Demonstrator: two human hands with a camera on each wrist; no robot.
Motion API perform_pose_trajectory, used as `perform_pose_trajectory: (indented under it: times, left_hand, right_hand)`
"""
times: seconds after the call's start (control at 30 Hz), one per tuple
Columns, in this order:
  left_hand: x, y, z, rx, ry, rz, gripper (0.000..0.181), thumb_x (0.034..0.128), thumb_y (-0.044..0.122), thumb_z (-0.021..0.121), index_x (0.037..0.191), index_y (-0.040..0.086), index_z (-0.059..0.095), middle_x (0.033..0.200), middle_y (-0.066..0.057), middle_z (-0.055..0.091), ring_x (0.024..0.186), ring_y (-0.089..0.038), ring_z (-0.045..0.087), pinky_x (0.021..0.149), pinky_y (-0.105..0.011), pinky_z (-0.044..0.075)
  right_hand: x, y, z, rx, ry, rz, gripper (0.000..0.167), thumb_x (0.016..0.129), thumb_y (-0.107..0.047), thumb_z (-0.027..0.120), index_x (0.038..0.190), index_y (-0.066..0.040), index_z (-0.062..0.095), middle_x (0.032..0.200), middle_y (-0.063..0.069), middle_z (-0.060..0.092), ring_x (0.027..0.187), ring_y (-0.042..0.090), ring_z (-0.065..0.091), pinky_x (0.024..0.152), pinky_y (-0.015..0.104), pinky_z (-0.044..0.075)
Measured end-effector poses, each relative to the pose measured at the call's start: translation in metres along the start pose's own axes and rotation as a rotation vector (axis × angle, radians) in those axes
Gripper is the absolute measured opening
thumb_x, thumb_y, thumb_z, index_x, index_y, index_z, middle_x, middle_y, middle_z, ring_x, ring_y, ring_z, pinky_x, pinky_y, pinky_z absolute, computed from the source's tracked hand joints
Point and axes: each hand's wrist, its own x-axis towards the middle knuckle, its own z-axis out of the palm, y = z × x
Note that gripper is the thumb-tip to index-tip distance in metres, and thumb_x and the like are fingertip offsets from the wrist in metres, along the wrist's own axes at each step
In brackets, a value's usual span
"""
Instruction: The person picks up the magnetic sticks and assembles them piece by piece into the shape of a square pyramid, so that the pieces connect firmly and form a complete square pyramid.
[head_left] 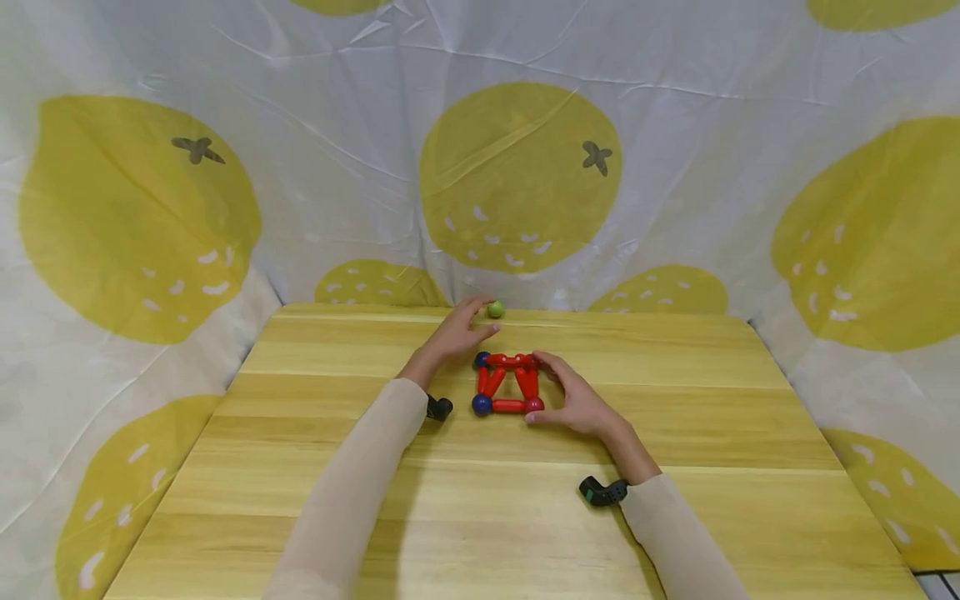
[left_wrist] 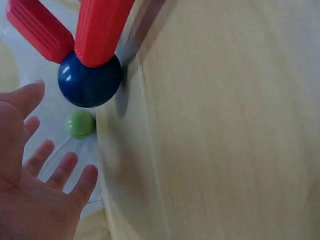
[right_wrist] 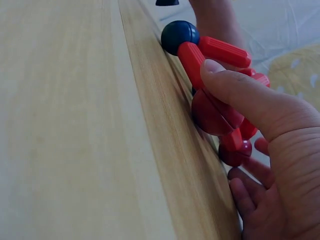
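Note:
A frame of red magnetic building rods [head_left: 508,406] and balls sits on the wooden table. Its left corners are dark blue balls [head_left: 482,404]; a red ball [head_left: 534,405] forms the near right corner. My right hand [head_left: 576,400] grips the frame's right side, thumb at the near red ball [right_wrist: 217,112] and fingers round the far end. Beyond the frame, a small green ball [head_left: 495,309] lies by the table's back edge. My left hand [head_left: 459,329] reaches toward it, fingers spread and holding nothing; in the left wrist view a gap separates hand and green ball [left_wrist: 80,124].
The wooden table [head_left: 480,517] ends just behind the green ball. A white cloth [head_left: 337,167] printed with yellow lemons hangs behind and at both sides. Black wrist devices [head_left: 602,492] are worn on both arms.

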Motion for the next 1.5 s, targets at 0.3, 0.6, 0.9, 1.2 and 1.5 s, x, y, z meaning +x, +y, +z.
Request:
perform_pose_trajectory:
  times: [0.3,0.6,0.9,1.2,1.5]
  left_hand:
    - [0.01,-0.004,0.011,0.147,-0.06,0.004,0.059,0.1033,0.023,0.06,0.158,0.01,0.043,0.17,-0.016,0.024,0.156,-0.04,0.021,0.127,-0.057,0.022]
    - [0.011,-0.006,0.011,0.186,0.046,-0.065,0.033,0.1024,0.021,0.065,0.133,0.01,0.06,0.143,-0.013,0.048,0.13,-0.036,0.053,0.113,-0.05,0.045]
    - [0.006,-0.007,0.009,0.241,0.003,-0.067,0.043,0.104,0.019,0.062,0.147,0.014,0.057,0.153,-0.013,0.05,0.143,-0.035,0.046,0.122,-0.049,0.037]
    - [-0.018,-0.01,0.007,-0.043,0.088,-0.08,0.045,0.0995,0.023,0.071,0.141,0.009,0.061,0.132,-0.01,0.067,0.108,-0.026,0.069,0.097,-0.041,0.057]
    - [-0.062,0.018,0.004,-0.344,0.151,0.019,0.047,0.0939,0.024,0.078,0.137,0.012,0.065,0.132,-0.006,0.067,0.117,-0.024,0.068,0.1,-0.034,0.057]
  right_hand:
    - [-0.002,0.002,0.002,0.015,0.006,-0.005,0.105,0.077,-0.018,0.093,0.16,-0.003,0.03,0.162,0.017,0.038,0.15,0.038,0.037,0.124,0.057,0.029]
    - [0.002,0.009,0.002,0.007,0.018,-0.001,0.105,0.077,-0.017,0.092,0.16,-0.003,0.029,0.162,0.019,0.038,0.15,0.039,0.037,0.124,0.057,0.028]
    - [0.009,0.044,0.009,0.002,0.034,0.003,0.11,0.075,-0.024,0.094,0.163,-0.019,0.028,0.164,0.007,0.037,0.153,0.032,0.035,0.127,0.053,0.026]
    - [0.007,0.043,0.007,-0.002,0.039,0.012,0.108,0.073,-0.038,0.095,0.16,-0.025,0.033,0.164,-0.001,0.037,0.153,0.027,0.034,0.127,0.052,0.026]
    - [0.009,0.043,0.012,-0.063,0.03,0.025,0.108,0.073,-0.05,0.092,0.161,-0.031,0.032,0.165,-0.006,0.036,0.156,0.024,0.029,0.127,0.055,0.023]
